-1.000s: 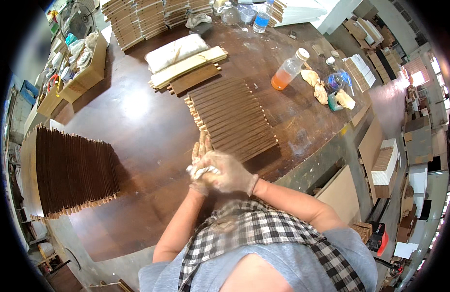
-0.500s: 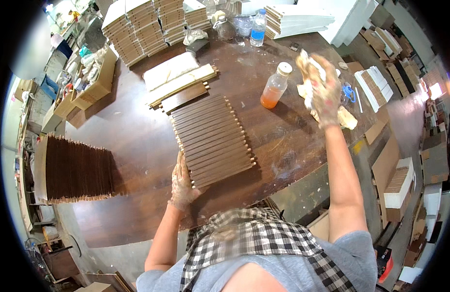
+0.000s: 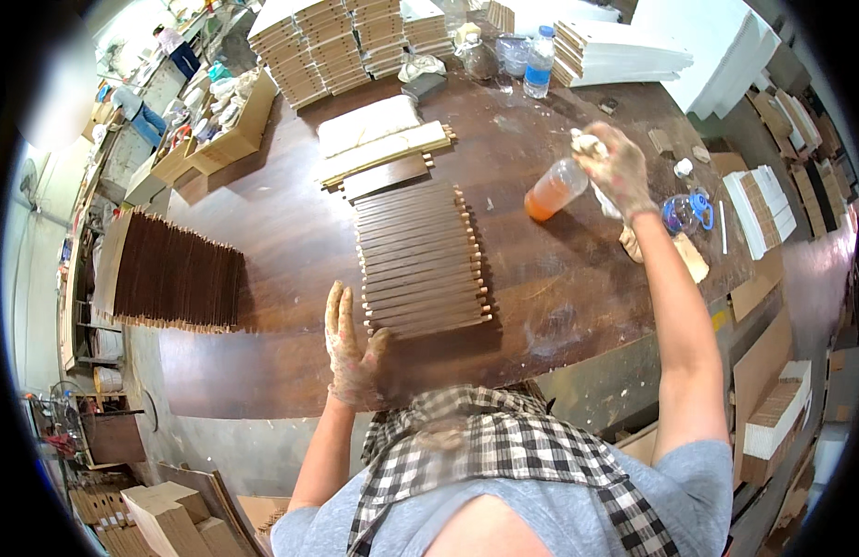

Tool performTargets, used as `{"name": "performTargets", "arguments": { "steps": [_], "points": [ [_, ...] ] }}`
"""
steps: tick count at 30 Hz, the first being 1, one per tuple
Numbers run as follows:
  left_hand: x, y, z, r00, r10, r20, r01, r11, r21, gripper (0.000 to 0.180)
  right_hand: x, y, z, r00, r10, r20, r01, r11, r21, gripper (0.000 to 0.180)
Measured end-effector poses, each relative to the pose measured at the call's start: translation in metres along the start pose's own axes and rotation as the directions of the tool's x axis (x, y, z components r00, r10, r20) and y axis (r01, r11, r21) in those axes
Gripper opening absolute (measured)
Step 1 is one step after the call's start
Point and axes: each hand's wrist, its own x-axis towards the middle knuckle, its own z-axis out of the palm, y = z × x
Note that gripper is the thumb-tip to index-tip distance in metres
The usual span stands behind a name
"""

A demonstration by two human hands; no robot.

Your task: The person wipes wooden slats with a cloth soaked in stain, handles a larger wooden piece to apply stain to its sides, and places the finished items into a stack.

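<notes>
Over the table's right side, my right hand (image 3: 619, 169) closes around the top of a clear plastic bottle (image 3: 557, 188) of orange liquid, tilting it. A whitish bit shows at my fingers; whether it is cap or cloth I cannot make out. My left hand (image 3: 349, 345) is open, fingers spread, by the near left corner of a row of dark brown wooden slats (image 3: 420, 260) with light pegged ends. Its thumb comes close to the nearest slat; contact is unclear. Smeared residue covers both hands. A yellowish cloth (image 3: 691, 257) lies beyond my right wrist.
A dense stack of dark slats (image 3: 177, 274) stands at left. Behind the row are pale slats (image 3: 387, 156) and a folded white cloth (image 3: 369, 125). Board stacks (image 3: 332, 51), a blue-labelled water bottle (image 3: 539, 63), a blue-handled jug (image 3: 686, 212) and a cluttered cardboard box (image 3: 230, 139) surround the work.
The view has shifted. My right hand has moved left from beside the bottle onto its top, and the bottle now leans. My left hand has come away from the slats' left edge, fingers spreading.
</notes>
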Motion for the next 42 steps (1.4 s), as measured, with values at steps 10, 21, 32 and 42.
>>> {"name": "performTargets", "arguments": {
  "steps": [10, 21, 32, 42],
  "points": [
    [0.155, 0.167, 0.058, 0.882, 0.384, 0.274, -0.439, 0.879, 0.183, 0.093, -0.096, -0.074, -0.037, 0.851, 0.502, 0.157, -0.291, 0.201, 0.936, 0.031],
    [0.196, 0.207, 0.096, 0.586, 0.588, 0.557, -0.78, 0.596, 0.192, 0.053, -0.184, -0.034, -0.003, 0.621, 0.716, 0.319, -0.331, -0.129, 0.935, 0.033],
    [0.199, 0.175, 0.143, 0.671, 0.621, 0.404, -0.698, 0.714, 0.061, 0.06, -0.172, -0.035, -0.013, 0.508, 0.771, 0.384, -0.409, -0.177, 0.895, 0.034],
    [0.172, 0.124, 0.223, 0.893, 0.188, 0.41, 0.27, 0.505, -0.82, 0.075, -0.142, -0.069, -0.002, 0.647, 0.699, 0.305, -0.334, -0.1, 0.937, 0.035]
  ]
}}
